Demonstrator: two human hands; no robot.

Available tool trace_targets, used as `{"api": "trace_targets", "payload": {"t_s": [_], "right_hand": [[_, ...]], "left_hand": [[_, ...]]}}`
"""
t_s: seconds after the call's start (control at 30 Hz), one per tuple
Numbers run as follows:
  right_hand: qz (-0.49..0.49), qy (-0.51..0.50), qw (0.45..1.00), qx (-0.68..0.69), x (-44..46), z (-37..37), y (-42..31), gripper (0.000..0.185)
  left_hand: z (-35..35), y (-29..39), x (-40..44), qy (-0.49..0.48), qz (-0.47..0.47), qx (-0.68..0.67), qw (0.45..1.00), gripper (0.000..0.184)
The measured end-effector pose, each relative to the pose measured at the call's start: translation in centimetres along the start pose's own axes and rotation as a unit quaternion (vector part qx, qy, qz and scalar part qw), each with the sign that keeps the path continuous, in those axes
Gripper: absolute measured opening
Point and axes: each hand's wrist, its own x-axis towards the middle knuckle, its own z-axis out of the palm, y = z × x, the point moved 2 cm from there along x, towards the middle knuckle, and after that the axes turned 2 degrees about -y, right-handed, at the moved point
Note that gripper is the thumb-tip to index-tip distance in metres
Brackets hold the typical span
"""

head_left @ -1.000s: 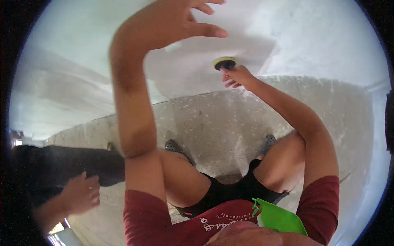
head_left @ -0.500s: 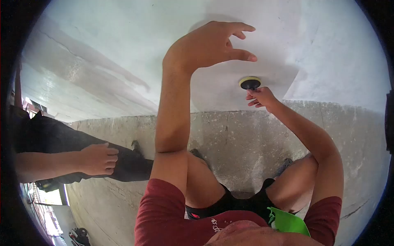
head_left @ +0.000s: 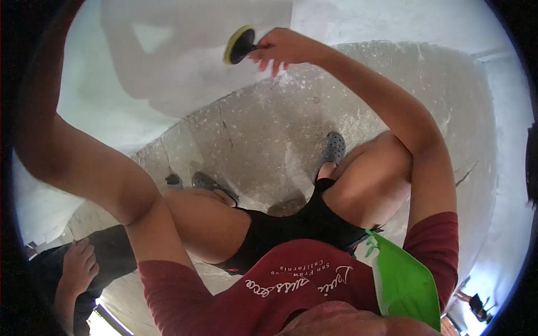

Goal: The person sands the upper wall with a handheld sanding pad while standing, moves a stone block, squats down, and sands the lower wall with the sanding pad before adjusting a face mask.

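My right hand (head_left: 283, 47) is closed round the short stem of a round sanding pad (head_left: 241, 45), which has a black back and a yellow rim. The pad is tilted on edge, with its face towards the pale wall (head_left: 185, 56); whether it touches the wall I cannot tell. At the upper left, my left hand (head_left: 42, 89) is raised, dark and partly beyond the view's rim. Its fingers do not show clearly. The wall beside it carries the arm's shadow.
A rough, stained concrete floor (head_left: 263, 129) lies below, with my grey clogs (head_left: 334, 147) on it. Another person's hand (head_left: 80, 266) and dark trousers (head_left: 115, 249) are close by at the lower left. A green cloth (head_left: 403, 285) hangs by my chest.
The view has turned. My right hand still holds the sanding pad, now tipped onto its edge. My left hand has gone from the upper middle to the upper left rim.
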Motion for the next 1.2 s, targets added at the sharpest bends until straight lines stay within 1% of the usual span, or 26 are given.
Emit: {"api": "trace_targets", "payload": {"t_s": [0.13,0.17,0.2,0.23,0.27,0.3,0.33,0.37,0.4,0.43,0.47,0.5,0.53,0.57,0.6,0.63,0.7,0.73,0.8,0.83,0.9,0.93,1.0,1.07,1.1,1.2], "right_hand": [[0.022,0.024,0.999,-0.029,-2.0,-2.7,2.1,0.044],[-0.094,0.086,0.980,-0.155,-1.2,-3.7,5.0,0.044],[-0.209,0.144,0.929,-0.270,0.5,-4.3,7.5,0.043],[-0.219,0.135,0.928,-0.269,0.0,-4.3,5.7,0.043],[-0.081,0.114,0.973,-0.184,-1.9,-4.2,2.9,0.042],[0.066,0.090,0.989,-0.095,-3.1,-3.8,2.0,0.042],[0.070,0.080,0.990,-0.094,-2.8,-3.4,3.0,0.042],[0.071,0.057,0.984,-0.152,-2.3,-3.0,4.5,0.041],[0.069,0.036,0.975,-0.210,-1.8,-2.2,5.9,0.040],[0.104,0.021,0.962,-0.252,-1.7,-0.8,7.4,0.040],[0.096,-0.012,0.949,-0.301,-1.8,0.8,8.7,0.043],[0.152,-0.083,0.925,-0.339,-1.1,2.6,11.7,0.046],[0.178,-0.135,0.903,-0.367,-1.0,4.5,13.2,0.042],[0.176,-0.182,0.882,-0.397,-0.9,6.1,16.1,0.041],[0.097,-0.151,0.864,-0.470,-1.5,8.2,18.5,0.040],[0.097,-0.207,0.837,-0.497,-1.9,9.3,18.3,0.041],[0.106,-0.219,0.836,-0.492,-2.9,11.0,18.6,0.039],[0.106,-0.227,0.839,-0.484,-3.2,11.4,18.5,0.039],[0.101,-0.236,0.840,-0.478,-3.1,11.5,18.3,0.037],[0.094,-0.235,0.843,-0.474,-2.5,11.4,18.4,0.035],[0.092,-0.247,0.843,-0.469,-1.5,11.1,19.7,0.036],[0.096,-0.252,0.844,-0.463,-0.9,10.5,20.9,0.036],[0.008,-0.268,0.833,-0.483,1.0,6.4,22.1,0.039],[0.067,-0.116,0.896,-0.424,0.2,0.4,12.4,0.039],[0.166,-0.059,0.934,-0.312,-1.4,-1.8,5.5,0.040],[0.085,0.111,0.972,-0.188,-6.1,-3.6,1.0,0.040]], "left_hand": [[4.7,2.8,0.7,-0.126,0.069,-0.100,0.985,0.052],[6.1,3.4,0.8,-0.155,0.087,-0.122,0.976,0.052],[7.7,3.7,1.0,-0.187,0.101,-0.148,0.966,0.053],[9.7,4.1,1.0,-0.227,0.117,-0.169,0.952,0.053],[11.9,4.7,0.9,-0.270,0.133,-0.191,0.934,0.053],[14.5,5.3,0.5,-0.317,0.148,-0.212,0.912,0.053],[17.2,6.0,-0.1,-0.354,0.163,-0.245,0.888,0.055],[19.9,6.7,-0.7,-0.392,0.174,-0.277,0.860,0.058],[22.0,7.5,-1.6,-0.388,0.201,-0.291,0.851,0.061],[23.3,8.2,-2.4,-0.386,0.200,-0.298,0.850,0.061],[24.2,8.8,-3.3,-0.372,0.213,-0.358,0.829,0.063],[24.5,9.3,-4.0,-0.357,0.226,-0.415,0.806,0.065],[24.3,9.8,-4.2,-0.355,0.221,-0.417,0.807,0.065],[24.0,10.2,-4.4,-0.370,0.229,-0.431,0.791,0.066],[23.5,10.4,-4.6,-0.384,0.237,-0.443,0.774,0.067],[22.8,10.0,-4.6,-0.384,0.232,-0.441,0.777,0.067],[21.9,10.2,-5.0,-0.474,0.275,-0.405,0.732,0.070],[21.7,10.0,-5.1,-0.471,0.276,-0.408,0.732,0.070],[21.3,9.5,-5.7,-0.487,0.277,-0.450,0.696,0.064],[21.1,9.2,-5.6,-0.483,0.272,-0.452,0.699,0.064],[20.8,9.0,-5.5,-0.489,0.255,-0.490,0.675,0.051],[20.8,8.9,-5.5,-0.489,0.255,-0.493,0.673,0.051],[21.1,8.9,-5.0,-0.458,0.219,-0.497,0.704,0.039],[20.7,7.9,-4.8,-0.422,0.202,-0.479,0.742,0.037],[20.4,7.6,-5.0,-0.405,0.202,-0.467,0.760,0.036],[18.7,6.6,-5.8,-0.357,0.191,-0.431,0.807,0.034]]}}
